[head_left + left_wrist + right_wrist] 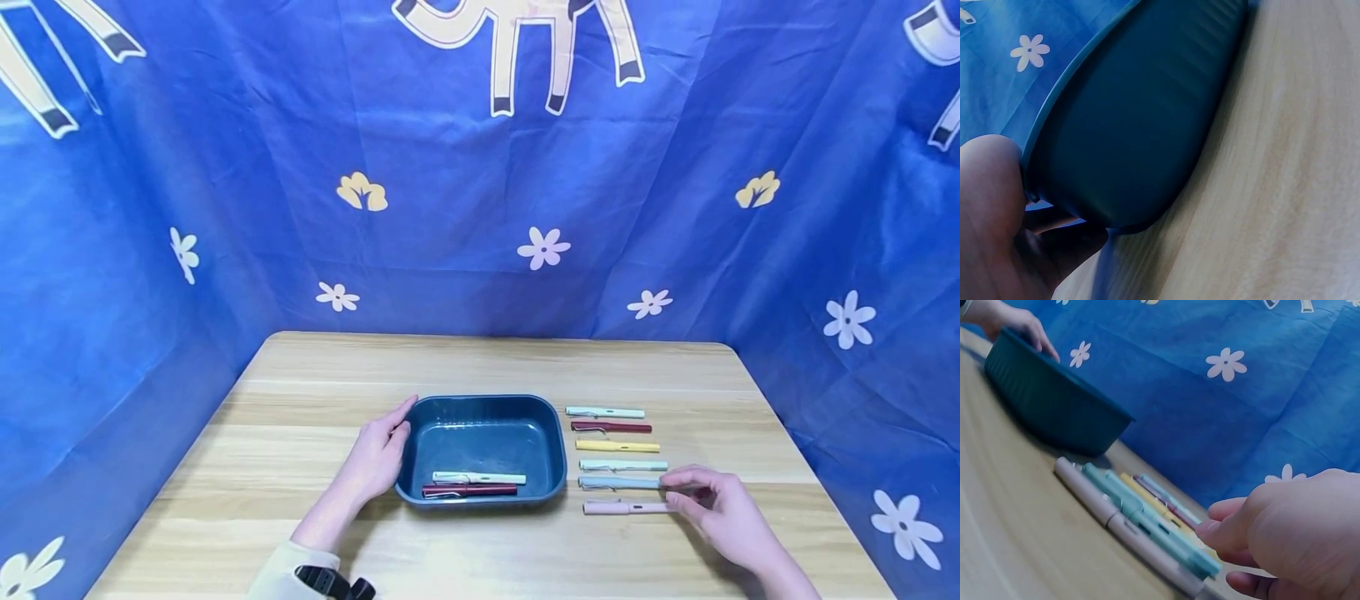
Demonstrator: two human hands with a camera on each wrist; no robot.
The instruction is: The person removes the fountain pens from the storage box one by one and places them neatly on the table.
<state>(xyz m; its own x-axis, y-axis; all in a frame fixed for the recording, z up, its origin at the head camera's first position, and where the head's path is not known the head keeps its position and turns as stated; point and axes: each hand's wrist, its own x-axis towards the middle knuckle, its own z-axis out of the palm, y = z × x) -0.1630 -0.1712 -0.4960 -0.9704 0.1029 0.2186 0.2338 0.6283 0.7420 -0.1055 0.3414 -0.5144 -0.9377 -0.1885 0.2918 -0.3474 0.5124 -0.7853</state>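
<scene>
My left hand point(378, 454) grips the left end of a dark teal rectangular tray point(487, 504), thumb at the rim and fingers against the outer wall point(1122, 125). A pale mint pen point(480, 478) and a dark red pen point(472, 491) lie in the tray along its near side. My right hand point(716, 508) is over the right ends of a light blue pen point(618, 483) and a lilac pen point(626, 508), its thumb and fingers apart. In the right wrist view, the lilac pen point(1129, 534) lies nearest, with the fingertips point(1210, 531) close over the row.
Further back in the row lie a mint pen point(622, 466), a yellow pen point(617, 447), a dark red pen point(611, 427) and another pale mint pen point(604, 412). The row is right of the tray on a wooden table point(465, 558). Blue patterned cloth point(450, 250) encloses the table.
</scene>
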